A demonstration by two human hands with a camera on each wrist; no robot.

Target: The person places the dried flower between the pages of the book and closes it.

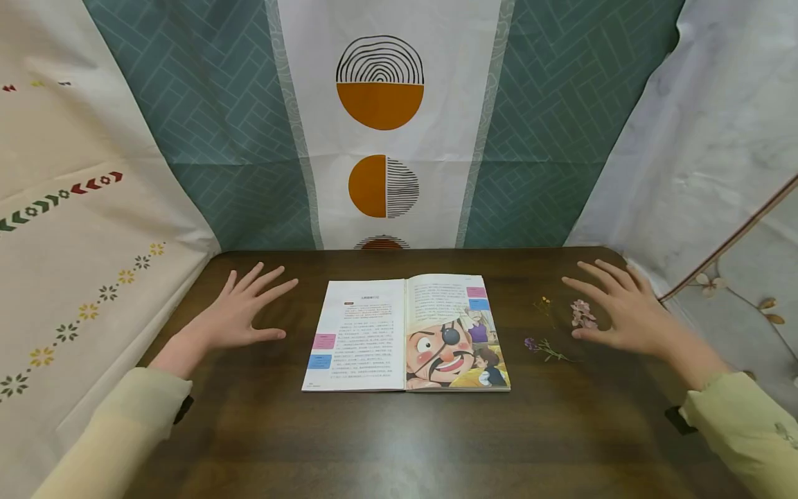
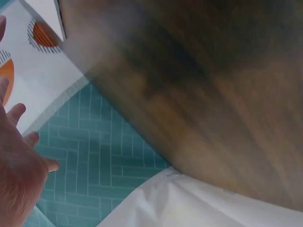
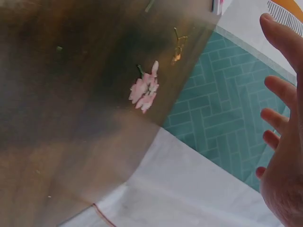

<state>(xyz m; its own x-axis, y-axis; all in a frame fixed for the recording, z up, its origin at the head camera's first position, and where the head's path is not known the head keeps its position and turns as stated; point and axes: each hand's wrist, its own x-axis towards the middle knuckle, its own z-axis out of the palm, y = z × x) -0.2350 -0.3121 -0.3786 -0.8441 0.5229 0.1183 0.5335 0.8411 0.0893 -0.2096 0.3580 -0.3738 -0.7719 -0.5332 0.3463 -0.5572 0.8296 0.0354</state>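
An open book point(image 1: 368, 333) lies flat on the dark wooden table, its right page showing a cartoon pirate with an eye patch. My left hand point(image 1: 243, 312), fingers spread and holding nothing, is to the left of the book. Over the table's right side, my right hand point(image 1: 623, 312) has its fingers spread too and holds nothing. Nearest to it is a pink flower cluster point(image 1: 582, 315), also seen in the right wrist view as pink blossoms point(image 3: 145, 90). Between that hand and the book are a purple flower sprig point(image 1: 545, 348) and a small yellow flower sprig point(image 1: 544, 303).
The wooden table point(image 1: 349, 443) runs back to a teal and white curtain point(image 1: 386, 138) with orange half-circle prints. Patterned cream cloth point(image 1: 75, 277) hangs at the left. White cloth point(image 1: 704, 159) with a branch print borders the right side.
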